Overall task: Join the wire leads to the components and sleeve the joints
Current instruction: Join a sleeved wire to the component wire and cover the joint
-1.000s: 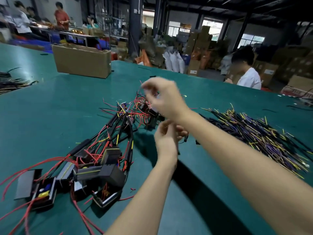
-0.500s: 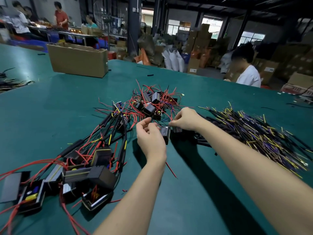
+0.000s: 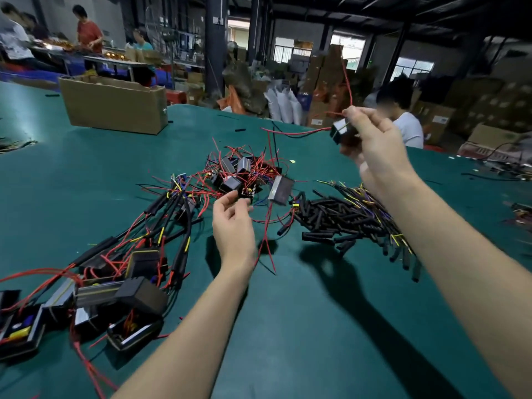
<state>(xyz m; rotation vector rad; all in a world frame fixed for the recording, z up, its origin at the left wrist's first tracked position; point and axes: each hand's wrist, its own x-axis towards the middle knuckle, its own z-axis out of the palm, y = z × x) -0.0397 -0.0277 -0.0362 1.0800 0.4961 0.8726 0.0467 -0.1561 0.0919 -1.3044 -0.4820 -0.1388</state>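
- Finished: black box components with sleeved red leads (image 3: 135,266) heaped at the left of the green table (image 3: 288,326).
- Pending: unsleeved components (image 3: 244,174), loose black tubing (image 3: 339,223).
- Right hand (image 3: 374,145) grips a small black component (image 3: 341,131); left hand (image 3: 233,223) loosely curled, apparently holding nothing.

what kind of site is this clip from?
Likely a factory or warehouse hand-assembly floor: a large green worktable strewn with wired black components and a heap of black sleeve tubes, stacked cartons behind, and other workers at benches.
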